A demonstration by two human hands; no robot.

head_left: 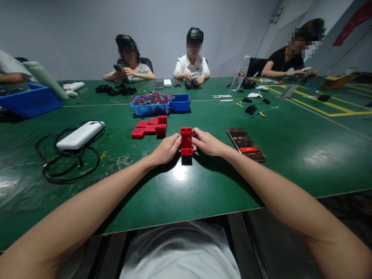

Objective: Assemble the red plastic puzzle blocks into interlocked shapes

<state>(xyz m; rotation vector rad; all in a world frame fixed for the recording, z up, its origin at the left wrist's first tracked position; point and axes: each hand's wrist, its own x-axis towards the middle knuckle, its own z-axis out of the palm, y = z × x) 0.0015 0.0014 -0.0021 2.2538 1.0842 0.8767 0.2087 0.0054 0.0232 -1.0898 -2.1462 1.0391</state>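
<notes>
Between my two hands a red block-like part (186, 142) stands upright just over the green table (162, 193). Its top and bottom ends stick out and show small dark holes. My left hand (167, 148) grips its left side, thumb against the edge. From the right, my right hand (207, 142) closes on the other side with its thumb on the front. Some fingers are hidden behind the part. Left of it and farther off lie several more red parts (142, 128), some flat, some raised with holes.
Behind the red parts stand a blue bin full of coloured wires (151, 110) and a smaller blue bin (181, 104). A phone (245, 145) lies to the right. To the left are a white power bank (81, 135) and a black cable (58, 180). Several people sit around the table.
</notes>
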